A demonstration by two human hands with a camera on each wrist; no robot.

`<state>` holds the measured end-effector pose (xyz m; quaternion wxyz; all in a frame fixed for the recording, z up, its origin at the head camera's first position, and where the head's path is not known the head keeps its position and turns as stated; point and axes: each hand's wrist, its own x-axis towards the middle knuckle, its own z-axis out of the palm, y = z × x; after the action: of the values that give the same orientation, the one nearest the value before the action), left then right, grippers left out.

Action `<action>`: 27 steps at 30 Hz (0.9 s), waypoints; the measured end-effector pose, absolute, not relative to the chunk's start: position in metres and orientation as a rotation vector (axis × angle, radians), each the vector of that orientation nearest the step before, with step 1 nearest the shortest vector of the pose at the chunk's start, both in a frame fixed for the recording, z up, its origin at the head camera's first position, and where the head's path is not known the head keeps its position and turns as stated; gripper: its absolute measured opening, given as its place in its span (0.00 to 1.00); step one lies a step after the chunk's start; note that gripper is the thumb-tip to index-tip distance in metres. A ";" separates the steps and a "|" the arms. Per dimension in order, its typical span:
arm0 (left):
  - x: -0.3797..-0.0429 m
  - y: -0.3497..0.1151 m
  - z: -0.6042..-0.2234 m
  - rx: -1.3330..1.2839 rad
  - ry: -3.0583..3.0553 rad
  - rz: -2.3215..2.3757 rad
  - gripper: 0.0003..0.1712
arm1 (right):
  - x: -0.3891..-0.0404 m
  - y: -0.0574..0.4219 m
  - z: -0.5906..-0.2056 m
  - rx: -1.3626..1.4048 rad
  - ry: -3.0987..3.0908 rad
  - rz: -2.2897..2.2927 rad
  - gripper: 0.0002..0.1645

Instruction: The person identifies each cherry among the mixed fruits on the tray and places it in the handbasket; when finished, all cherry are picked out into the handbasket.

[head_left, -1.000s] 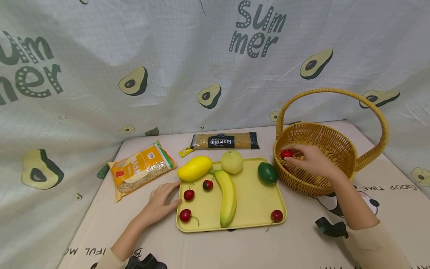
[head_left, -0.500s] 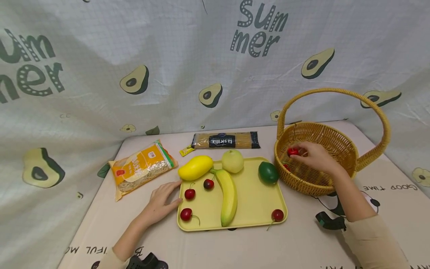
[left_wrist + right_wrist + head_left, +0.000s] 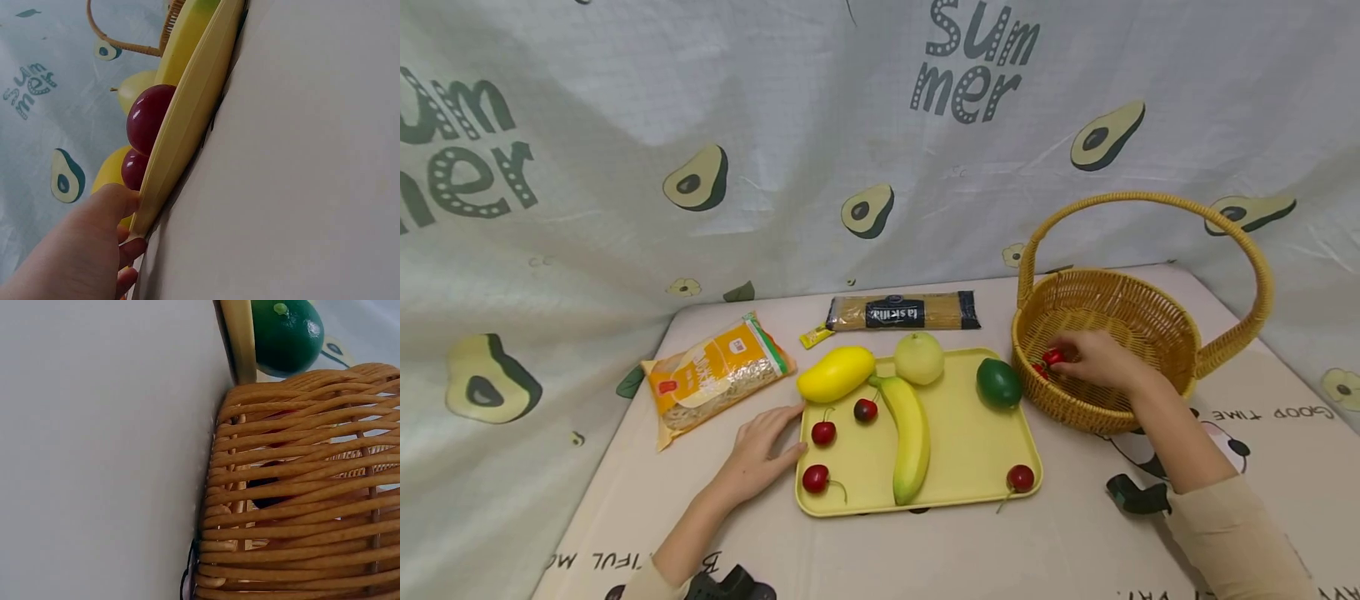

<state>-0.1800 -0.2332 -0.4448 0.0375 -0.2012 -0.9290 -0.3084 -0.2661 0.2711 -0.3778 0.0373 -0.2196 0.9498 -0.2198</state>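
Observation:
My right hand (image 3: 1093, 360) is down inside the wicker basket (image 3: 1150, 312), its fingertips pinching a red cherry (image 3: 1055, 356) close over the basket's floor. Beside it in the basket is more red cherry (image 3: 1040, 370); in the right wrist view the woven wall (image 3: 300, 487) hides most of the hand. My left hand (image 3: 758, 454) touches the left rim of the yellow tray (image 3: 962, 433) with thumb and fingers, fairly relaxed. On the tray are a banana (image 3: 912, 442), a mango (image 3: 837, 375), a pale green round fruit (image 3: 918, 358), a dark green fruit (image 3: 998, 383) and several cherries (image 3: 823, 433).
A bag of oats-like flakes (image 3: 718, 375) lies left of the tray. Behind the tray are a spaghetti pack (image 3: 902, 312) and a small yellow sachet (image 3: 816, 336). The basket's tall handle (image 3: 1142, 197) arches over its opening. A printed cloth (image 3: 775, 125) hangs behind.
My right hand has moved from the basket's left rim further in and lower, carrying the cherry toward the other red cherry. The left hand has stayed at the tray's rim.

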 end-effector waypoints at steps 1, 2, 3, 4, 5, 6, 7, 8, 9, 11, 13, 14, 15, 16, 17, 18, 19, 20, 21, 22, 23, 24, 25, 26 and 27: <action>-0.180 -0.233 -0.445 -0.619 -2.844 -0.946 0.33 | -0.266 0.271 -0.377 -0.662 2.913 -0.679 0.18; -0.180 -0.233 -0.445 -0.620 -2.841 -0.947 0.33 | -0.265 0.271 -0.377 -0.650 2.909 -0.684 0.20; -0.180 -0.233 -0.445 -0.623 -2.836 -0.947 0.33 | -0.265 0.270 -0.377 -0.640 2.907 -0.687 0.21; -0.181 -0.232 -0.445 -0.626 -2.833 -0.948 0.33 | -0.265 0.270 -0.376 -0.627 2.899 -0.698 0.22; -0.181 -0.232 -0.446 -0.629 -2.831 -0.948 0.33 | -0.264 0.269 -0.376 -0.618 2.894 -0.704 0.23; -0.181 -0.232 -0.446 -0.631 -2.827 -0.948 0.33 | -0.264 0.269 -0.376 -0.609 2.885 -0.714 0.24; -0.181 -0.232 -0.446 -0.631 -2.826 -0.948 0.33 | -0.265 0.268 -0.375 -0.598 2.876 -0.723 0.25; -0.181 -0.233 -0.446 -0.630 -2.825 -0.949 0.33 | -0.265 0.268 -0.375 -0.590 2.869 -0.727 0.27; -0.181 -0.233 -0.446 -0.630 -2.823 -0.952 0.33 | -0.265 0.268 -0.376 -0.582 2.858 -0.736 0.27; -0.181 -0.233 -0.446 -0.631 -2.820 -0.953 0.33 | -0.265 0.267 -0.375 -0.582 2.838 -0.744 0.27; -0.182 -0.234 -0.447 -0.632 -2.819 -0.956 0.32 | -0.266 0.267 -0.376 -0.584 2.824 -0.739 0.25; -0.182 -0.234 -0.446 -0.634 -2.818 -0.959 0.32 | -0.266 0.267 -0.376 -0.587 2.821 -0.732 0.25; -0.182 -0.234 -0.446 -0.638 -2.818 -0.959 0.32 | -0.266 0.267 -0.376 -0.589 2.816 -0.729 0.23; -0.183 -0.234 -0.446 -0.642 -2.818 -0.958 0.32 | -0.266 0.266 -0.376 -0.592 2.816 -0.719 0.23; -0.183 -0.235 -0.447 -0.646 -2.816 -0.958 0.32 | -0.267 0.266 -0.376 -0.593 2.817 -0.711 0.22; -0.183 -0.235 -0.447 -0.645 -2.816 -0.962 0.32 | -0.267 0.266 -0.377 -0.594 2.817 -0.706 0.21; -0.183 -0.235 -0.447 -0.645 -2.815 -0.960 0.32 | -0.267 0.266 -0.377 -0.600 2.817 -0.704 0.20; -0.183 -0.235 -0.447 -0.648 -2.811 -0.952 0.32 | -0.267 0.266 -0.377 -0.610 2.817 -0.703 0.19; -0.183 -0.235 -0.447 -0.648 -2.810 -0.952 0.32 | -0.267 0.266 -0.376 -0.619 2.817 -0.703 0.18; -0.183 -0.235 -0.448 -0.647 -2.809 -0.953 0.32 | -0.267 0.266 -0.376 -0.630 2.818 -0.699 0.18; -0.183 -0.235 -0.448 -0.646 -2.808 -0.954 0.32 | -0.267 0.266 -0.376 -0.637 2.818 -0.698 0.18; -0.183 -0.235 -0.448 -0.646 -2.809 -0.953 0.32 | -0.266 0.266 -0.376 -0.640 2.819 -0.699 0.17; -0.183 -0.235 -0.448 -0.647 -2.811 -0.951 0.32 | -0.266 0.266 -0.375 -0.642 2.821 -0.698 0.17; -0.183 -0.234 -0.447 -0.647 -2.812 -0.954 0.32 | -0.265 0.266 -0.375 -0.640 2.824 -0.693 0.17; -0.183 -0.234 -0.447 -0.644 -2.815 -0.964 0.32 | -0.265 0.266 -0.375 -0.638 2.828 -0.688 0.17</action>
<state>-0.1825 -0.2344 -0.4469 0.0485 -0.2113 -0.9235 -0.3163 -0.2652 0.2656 -0.3747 0.0809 -0.2134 0.9460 -0.2301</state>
